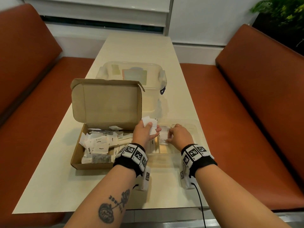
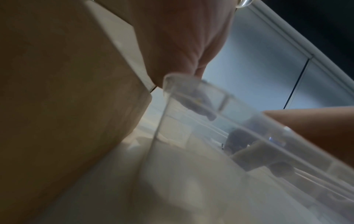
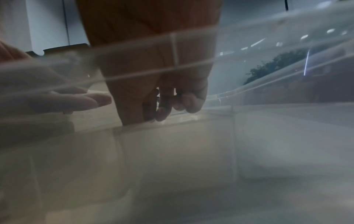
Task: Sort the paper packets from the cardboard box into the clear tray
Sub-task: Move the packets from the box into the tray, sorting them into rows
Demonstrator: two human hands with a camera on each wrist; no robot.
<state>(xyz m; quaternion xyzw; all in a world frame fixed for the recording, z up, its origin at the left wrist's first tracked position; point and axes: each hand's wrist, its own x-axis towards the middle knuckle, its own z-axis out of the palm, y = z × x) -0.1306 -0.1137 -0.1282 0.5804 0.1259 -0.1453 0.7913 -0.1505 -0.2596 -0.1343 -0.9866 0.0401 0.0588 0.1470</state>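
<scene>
The left hand is holding a fan of paper packets over the clear tray; the right hand is pinching one packet inside it. More are lying in the cardboard box. Both wrist views are blurring everything through plastic.

"Pepper", "Sugar" on boxed paper packets

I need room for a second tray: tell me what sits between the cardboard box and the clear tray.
In the head view the left hand, gripping a few paper packets, hangs over the seam where cardboard box meets clear tray; no bare table shows between them.
</scene>
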